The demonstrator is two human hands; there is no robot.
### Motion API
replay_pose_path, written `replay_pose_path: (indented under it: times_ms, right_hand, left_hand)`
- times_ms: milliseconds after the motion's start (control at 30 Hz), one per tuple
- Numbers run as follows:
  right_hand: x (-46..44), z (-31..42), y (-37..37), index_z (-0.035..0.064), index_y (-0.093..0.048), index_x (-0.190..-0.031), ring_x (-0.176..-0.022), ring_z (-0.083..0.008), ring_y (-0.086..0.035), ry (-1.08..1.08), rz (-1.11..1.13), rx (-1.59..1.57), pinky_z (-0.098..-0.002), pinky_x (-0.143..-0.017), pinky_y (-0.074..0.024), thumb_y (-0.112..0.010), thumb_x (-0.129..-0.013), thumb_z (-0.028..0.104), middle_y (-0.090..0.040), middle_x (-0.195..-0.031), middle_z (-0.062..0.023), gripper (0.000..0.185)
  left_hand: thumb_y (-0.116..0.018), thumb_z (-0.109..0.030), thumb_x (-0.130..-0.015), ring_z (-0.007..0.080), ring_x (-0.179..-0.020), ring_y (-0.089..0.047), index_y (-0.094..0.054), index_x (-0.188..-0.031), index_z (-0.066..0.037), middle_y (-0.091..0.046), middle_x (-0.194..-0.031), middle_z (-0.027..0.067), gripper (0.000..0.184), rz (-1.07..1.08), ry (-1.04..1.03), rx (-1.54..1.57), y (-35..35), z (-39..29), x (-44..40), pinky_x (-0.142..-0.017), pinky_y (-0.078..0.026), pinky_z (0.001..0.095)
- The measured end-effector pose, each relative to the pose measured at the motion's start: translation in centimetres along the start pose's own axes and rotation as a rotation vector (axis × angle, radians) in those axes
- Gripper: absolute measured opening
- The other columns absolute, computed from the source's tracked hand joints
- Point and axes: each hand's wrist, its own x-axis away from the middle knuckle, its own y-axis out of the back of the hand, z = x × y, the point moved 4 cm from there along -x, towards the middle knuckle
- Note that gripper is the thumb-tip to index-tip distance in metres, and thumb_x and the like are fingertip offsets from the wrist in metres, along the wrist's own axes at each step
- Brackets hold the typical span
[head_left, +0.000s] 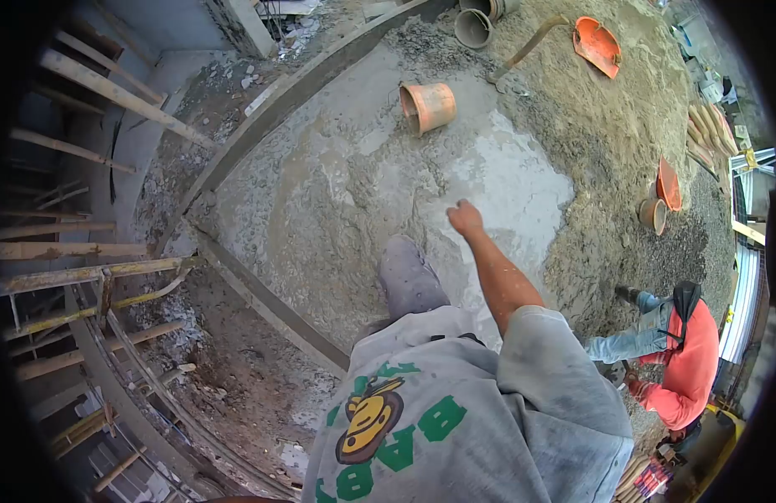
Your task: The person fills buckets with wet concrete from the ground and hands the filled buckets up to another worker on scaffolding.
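My right hand (465,217) is stretched forward over the wet grey cement (518,180), its fingers curled together and nothing visible in them. An orange bucket (434,106) lies tipped on its side on the cement, beyond the hand and apart from it. My knee (409,272), in grey trousers, shows to the left of my right forearm. The grey shirt (480,427) with green letters fills the bottom of the view. My left hand is out of view.
A co-worker in a red top (694,360) bends down at the right. Orange pans (597,46) and more buckets (473,29) stand on the sand. A shovel handle (530,50) slants nearby. Low concrete edges (270,306) border the cement; poles (119,96) and scaffolding are left.
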Motion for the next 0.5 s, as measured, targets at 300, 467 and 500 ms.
replay_pose_path:
  times_ms: [300, 467, 500]
  right_hand:
    - [4.3, -41.7, 24.1, -0.002, -0.067, -0.089, -0.079, -0.0397, -0.062, -0.541, -0.29, 0.38, -0.0464, -0.076, -0.0473, -0.054, -0.076, 0.033, -0.063, -0.082, -0.0262, 0.039]
    - [-7.9, -23.4, 6.1, -0.0104, -0.044, -0.121, -0.106, -0.0414, -0.055, -0.699, -0.097, 0.089, -0.0426, -0.091, -0.0442, -0.071, -0.064, 0.05, -0.056, -0.11, -0.0308, 0.087]
    - [-12.3, -19.6, 1.5, -0.0079, -0.036, -0.127, -0.108, -0.0388, -0.054, -0.72, 0.064, 0.037, -0.0424, -0.091, -0.0439, -0.073, -0.063, 0.05, -0.054, -0.114, -0.029, 0.094]
  left_hand:
    - [-0.05, -0.021, -0.093, 0.0159, -0.079, -0.06, -0.053, -0.114, 0.002, -0.061, -0.093, 0.0084, 0.032, 1.04, 1.08, 0.356, -36.1, -1.5, 39.9, -0.074, -0.049, 0.028]
    - [-0.058, -0.019, -0.088, 0.0133, -0.079, -0.058, -0.051, -0.116, 0.005, -0.061, -0.087, 0.0076, 0.038, 1.851, 0.782, 0.237, -41.6, -10.5, 53.8, -0.072, -0.047, 0.0269]
    - [-0.058, -0.02, -0.087, 0.0141, -0.081, -0.059, -0.051, -0.116, 0.005, -0.062, -0.09, 0.0086, 0.038, 1.831, 0.891, 0.2, -43.5, -10.1, 55.4, -0.072, -0.047, 0.0272]
